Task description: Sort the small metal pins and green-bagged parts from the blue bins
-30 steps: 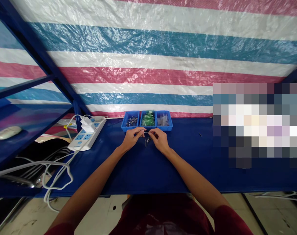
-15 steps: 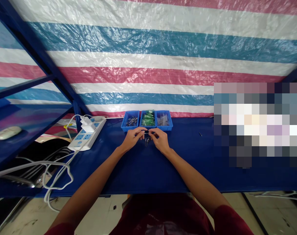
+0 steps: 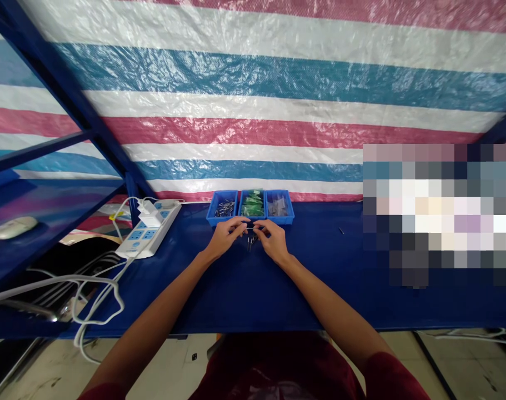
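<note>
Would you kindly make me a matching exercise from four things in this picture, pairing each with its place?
Things
1. Green packets
2. Mouse
3. Thin piece
4. Power strip

Places
A. Between the left hand and right hand
B. On the table, left of the bins
C. In the middle bin
D. On the side shelf

Right pairs: 1-C, 2-D, 3-A, 4-B

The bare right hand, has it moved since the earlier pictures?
No: judged against the blue plastic bin of green packets, the bare right hand shows no clear shift in any direction.
</note>
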